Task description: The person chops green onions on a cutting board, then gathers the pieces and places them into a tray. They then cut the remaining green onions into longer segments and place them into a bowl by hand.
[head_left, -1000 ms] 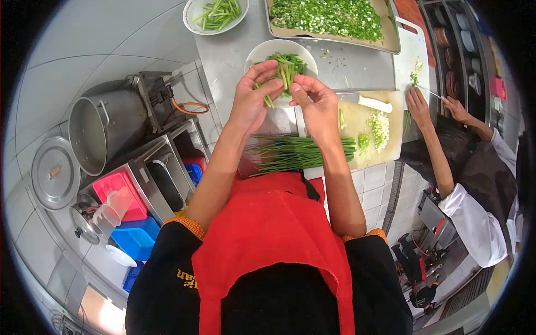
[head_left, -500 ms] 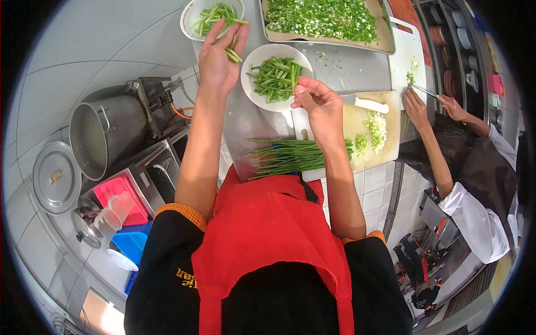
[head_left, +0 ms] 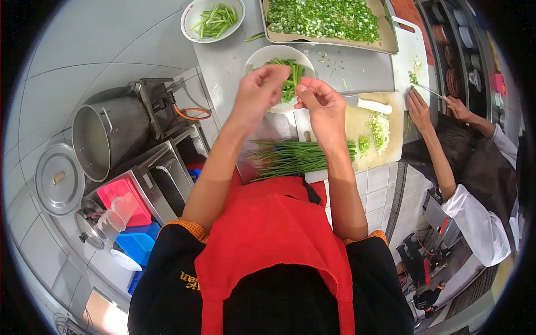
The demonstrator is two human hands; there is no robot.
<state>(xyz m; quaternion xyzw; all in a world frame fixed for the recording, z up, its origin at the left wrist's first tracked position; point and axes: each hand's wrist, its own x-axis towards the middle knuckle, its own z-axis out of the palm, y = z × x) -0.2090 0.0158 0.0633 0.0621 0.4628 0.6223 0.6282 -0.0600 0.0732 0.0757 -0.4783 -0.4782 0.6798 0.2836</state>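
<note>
A white bowl (head_left: 310, 61) of cut green stalks (head_left: 291, 89) stands in front of me. My left hand (head_left: 259, 95) is over its near left side, blurred by motion, and covers part of the greens; whether its fingers hold anything is hidden. Thumb and forefinger of my right hand (head_left: 322, 106) are pinched at the bowl's right edge on a cut green stalk. A second bowl (head_left: 187, 25) at the upper left also has cut stalks (head_left: 216, 21) in it. One loose stalk piece (head_left: 254, 37) lies on the metal table. Long thin green stems (head_left: 296, 157) lie below my right hand.
A lined tray (head_left: 329, 40) of chopped greens is at the back. On the right, a cutting board (head_left: 393, 142) bears chopped white and green bits and a white stalk (head_left: 374, 106). A co-worker's hands (head_left: 419, 109) cut greens with a knife. A large pot (head_left: 92, 139) stands left.
My left hand has come down and right from the upper bowl to the nearer one. The stalks it held are out of view; one piece now lies on the table. My right hand stays nearly still.
</note>
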